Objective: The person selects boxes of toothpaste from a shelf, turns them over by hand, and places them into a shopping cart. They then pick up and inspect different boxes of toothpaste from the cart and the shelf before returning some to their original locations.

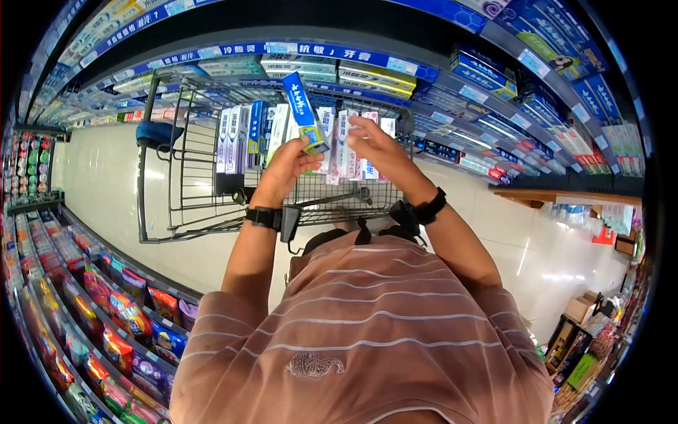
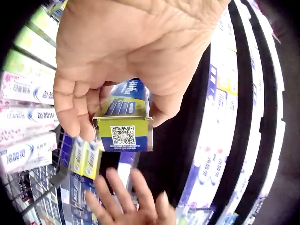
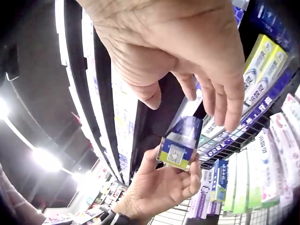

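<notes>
A blue and green toothpaste box [image 1: 301,106] is pinched at its lower end by my left hand [image 1: 282,169], above a wire shopping cart. In the left wrist view the box's end with a QR code [image 2: 124,135] shows between the thumb and fingers of my left hand [image 2: 126,51]. My right hand [image 1: 385,152] is held to the right of the box, apart from it, with fingers extended and holding nothing. The right wrist view shows my right hand [image 3: 183,56] above the box [image 3: 180,145], with a gap between them.
The cart [image 1: 176,205] holds several upright toothpaste boxes [image 1: 229,141] in a row. Behind it stand shelves of toothpaste [image 1: 304,67], which curve round to the right. At lower left is a shelf of bagged goods [image 1: 127,311].
</notes>
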`<state>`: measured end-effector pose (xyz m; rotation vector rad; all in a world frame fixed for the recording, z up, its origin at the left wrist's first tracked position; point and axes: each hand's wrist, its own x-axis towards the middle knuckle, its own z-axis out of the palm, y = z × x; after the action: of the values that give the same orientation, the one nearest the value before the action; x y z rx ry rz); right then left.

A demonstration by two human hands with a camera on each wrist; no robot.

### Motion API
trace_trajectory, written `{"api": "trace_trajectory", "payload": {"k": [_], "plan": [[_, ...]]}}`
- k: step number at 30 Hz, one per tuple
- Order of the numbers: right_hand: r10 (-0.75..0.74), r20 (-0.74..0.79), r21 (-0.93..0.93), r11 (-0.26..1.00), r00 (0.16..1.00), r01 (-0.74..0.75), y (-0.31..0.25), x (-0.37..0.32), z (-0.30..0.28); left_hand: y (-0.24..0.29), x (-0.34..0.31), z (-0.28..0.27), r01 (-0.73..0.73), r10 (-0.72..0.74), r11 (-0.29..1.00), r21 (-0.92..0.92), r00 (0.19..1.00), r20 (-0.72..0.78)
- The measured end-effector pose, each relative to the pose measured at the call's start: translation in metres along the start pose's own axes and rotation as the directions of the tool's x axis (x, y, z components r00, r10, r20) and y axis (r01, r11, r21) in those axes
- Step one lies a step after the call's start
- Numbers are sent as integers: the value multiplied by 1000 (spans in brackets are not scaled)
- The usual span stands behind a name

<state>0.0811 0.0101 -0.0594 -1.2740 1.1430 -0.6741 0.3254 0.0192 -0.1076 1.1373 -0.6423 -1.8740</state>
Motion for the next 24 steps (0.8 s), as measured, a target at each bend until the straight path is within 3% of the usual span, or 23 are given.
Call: {"api": "trace_trajectory", "payload": {"k": [4, 8, 9, 10, 12, 14, 16, 19, 22, 24], "plan": [[-111, 2, 83, 990, 994, 110, -4, 13, 12, 6, -19, 48, -68, 69, 985, 156, 998, 2], [-38, 10, 341, 939, 999, 32, -9, -2, -2, 12, -31, 73, -160, 134, 886, 435, 987, 90], [-51, 27, 544, 839, 998, 28, -4, -4, -9, 20, -31, 68, -156, 112, 863, 480, 987, 119], [-28, 51, 608, 794, 998, -8, -2, -8, -17, 28, -30, 62, -153, 88, 838, 524, 985, 147], [13, 102, 725, 684, 995, -84, 5, -16, -34, 38, -27, 54, -290, 339, 768, 571, 940, 22], [-19, 220, 793, 586, 975, -168, 5, -29, -46, 46, -11, 37, -357, 449, 693, 626, 893, 12], [27, 211, 818, 542, 977, -192, 11, -36, -52, 56, -10, 44, -397, 482, 671, 626, 875, 38], [-178, 396, 753, 624, 901, -208, 12, -49, -66, 61, -9, 65, -394, 402, 772, 498, 911, 97], [-147, 392, 734, 645, 908, -212, 14, -57, -71, 56, -5, 80, -336, 306, 863, 376, 942, 140], [-100, 303, 733, 660, 948, -165, 13, -67, -78, 50, -1, 88, -384, 349, 857, 345, 923, 161]]}}
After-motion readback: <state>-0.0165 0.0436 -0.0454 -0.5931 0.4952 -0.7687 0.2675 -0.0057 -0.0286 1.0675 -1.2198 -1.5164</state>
